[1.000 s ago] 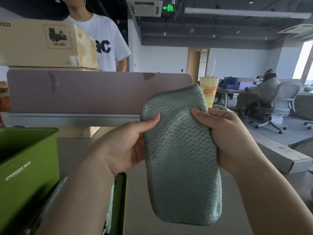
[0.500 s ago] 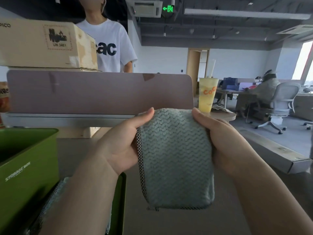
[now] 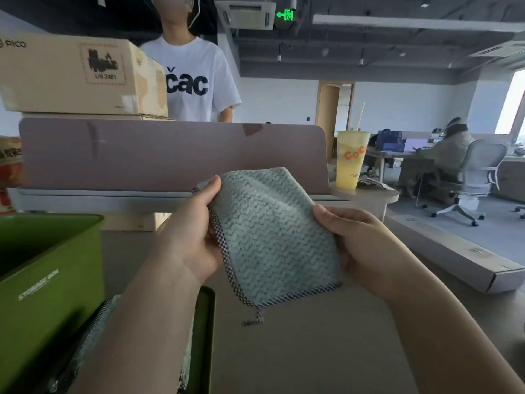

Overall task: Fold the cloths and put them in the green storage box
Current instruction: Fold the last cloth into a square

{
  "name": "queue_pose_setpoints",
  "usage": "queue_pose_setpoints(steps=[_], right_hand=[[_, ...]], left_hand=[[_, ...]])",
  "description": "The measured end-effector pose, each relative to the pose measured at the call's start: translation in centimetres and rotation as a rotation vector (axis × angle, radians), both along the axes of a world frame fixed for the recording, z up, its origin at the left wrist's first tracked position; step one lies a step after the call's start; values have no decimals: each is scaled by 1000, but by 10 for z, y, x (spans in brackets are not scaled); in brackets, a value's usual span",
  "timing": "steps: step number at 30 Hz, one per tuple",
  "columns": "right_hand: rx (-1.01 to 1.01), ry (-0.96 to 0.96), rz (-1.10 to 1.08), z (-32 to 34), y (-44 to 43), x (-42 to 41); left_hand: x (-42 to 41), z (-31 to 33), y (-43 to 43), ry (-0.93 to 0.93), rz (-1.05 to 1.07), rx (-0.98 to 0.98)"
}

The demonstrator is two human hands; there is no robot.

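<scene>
Two hands hold one folded cloth in the air above the tabletop, in front of you. Your left hand pinches its left edge near the top, thumb on the front and fingers behind. Your right hand pinches the right edge about midway down, thumb also on the front. Each grip is narrow and closed on the cloth alone.

The cloth hangs as a tall rectangle. Its long axis runs up and down, with the top leaning slightly left. The green box stands to the left of the cloth and lower, open at the top and apart from it. Your left hand is the nearer one, so the move to the box likely goes left and down.

The cloth is pale blue-green, thick and soft, with a wavy raised weave. A narrow checked binding runs along its left and bottom edges, and a small loop dangles from the bottom left corner. The box is rigid, smooth and olive green, with small white lettering on its side. Under your left forearm lies a second cloth of the same kind, beside a flat green piece, either a tray or a lid.
</scene>
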State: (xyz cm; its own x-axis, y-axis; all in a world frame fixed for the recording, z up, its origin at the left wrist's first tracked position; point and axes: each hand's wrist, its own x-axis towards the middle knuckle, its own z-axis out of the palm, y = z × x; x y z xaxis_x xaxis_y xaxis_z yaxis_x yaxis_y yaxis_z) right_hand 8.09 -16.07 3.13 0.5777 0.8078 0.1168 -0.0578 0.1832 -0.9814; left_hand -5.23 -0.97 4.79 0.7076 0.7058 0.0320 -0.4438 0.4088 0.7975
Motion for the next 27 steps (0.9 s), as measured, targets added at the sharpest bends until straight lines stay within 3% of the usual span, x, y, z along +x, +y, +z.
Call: queue_pose_setpoints(steps=[5, 11, 17, 23, 27], right_hand=[[-117, -137, 211, -5, -3, 1], [-73, -150, 150, -7, 0, 4], [-86, -162, 227, -3, -2, -3], [131, 100, -3, 7, 0, -9], [166, 39, -190, 16, -5, -9]], left_hand=[[-4, 1, 7, -27, 44, -19], [-6, 1, 12, -64, 130, -33], [-7, 3, 0, 39, -34, 49], [-3, 2, -6, 144, -167, 193], [-2, 2, -8, 234, -204, 357]])
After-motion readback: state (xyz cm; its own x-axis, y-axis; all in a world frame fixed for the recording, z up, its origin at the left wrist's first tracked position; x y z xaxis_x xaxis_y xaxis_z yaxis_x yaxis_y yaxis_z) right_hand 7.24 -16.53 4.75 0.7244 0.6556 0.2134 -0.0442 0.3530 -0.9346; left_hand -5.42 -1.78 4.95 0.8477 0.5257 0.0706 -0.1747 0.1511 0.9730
